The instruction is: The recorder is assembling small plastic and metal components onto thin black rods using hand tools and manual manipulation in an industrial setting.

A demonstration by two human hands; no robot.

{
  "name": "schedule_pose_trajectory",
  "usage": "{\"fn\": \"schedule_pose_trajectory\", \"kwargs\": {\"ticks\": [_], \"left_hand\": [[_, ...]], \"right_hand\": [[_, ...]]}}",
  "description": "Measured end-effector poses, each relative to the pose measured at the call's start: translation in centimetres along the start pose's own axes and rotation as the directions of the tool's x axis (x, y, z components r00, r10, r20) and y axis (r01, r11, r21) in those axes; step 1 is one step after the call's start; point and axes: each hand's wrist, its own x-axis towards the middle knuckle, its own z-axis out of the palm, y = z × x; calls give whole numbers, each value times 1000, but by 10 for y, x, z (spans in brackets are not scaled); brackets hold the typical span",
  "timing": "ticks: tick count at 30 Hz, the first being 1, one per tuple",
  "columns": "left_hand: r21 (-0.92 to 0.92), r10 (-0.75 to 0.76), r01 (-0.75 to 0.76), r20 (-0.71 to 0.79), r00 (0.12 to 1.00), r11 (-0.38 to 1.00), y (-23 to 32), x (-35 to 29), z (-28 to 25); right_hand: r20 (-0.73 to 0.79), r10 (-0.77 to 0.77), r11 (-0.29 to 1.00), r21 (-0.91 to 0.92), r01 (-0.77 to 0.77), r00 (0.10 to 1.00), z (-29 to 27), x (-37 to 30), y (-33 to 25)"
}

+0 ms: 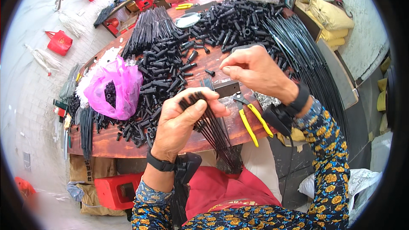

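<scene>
Pliers (247,126), pink bag (129,86) on table (194,143); left fingers (192,111) gripping black rods (214,133); right fingers (237,58) pinched, contents unclear.

One pink bag (128,83) and two yellow-handled tools (247,124) lie on one bench (108,142). Two red bags (59,42) show at upper left. Black fittings (236,21) and thin black rods (151,30) are too many to count.

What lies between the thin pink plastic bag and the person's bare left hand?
Loose, short black tubular parts lie heaped between the pink bag and the left hand, as the head view shows.
</scene>
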Motion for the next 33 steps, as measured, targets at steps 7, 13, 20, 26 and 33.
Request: {"fn": "schedule_pose_trajectory", "kwargs": {"ticks": [7,13,20,26,33], "left_hand": [[96,-13,0,129,992,995,3,2,10],[190,43,-61,95,995,980,1,-5,12],[194,63,-85,116,991,977,7,-3,17],[147,55,-78,155,986,986,9,0,14],[243,47,-87,166,985,966,6,1,11]], "right_hand": [[113,-437,899,75,431,892,-3,-20,-50],[291,-453,886,48,460,843,5,-28,-52],[460,-244,969,72,238,854,-6,-26,-74],[394,-426,894,45,446,814,-5,-20,-64],[507,-395,903,59,426,766,-13,-12,-61]]}}
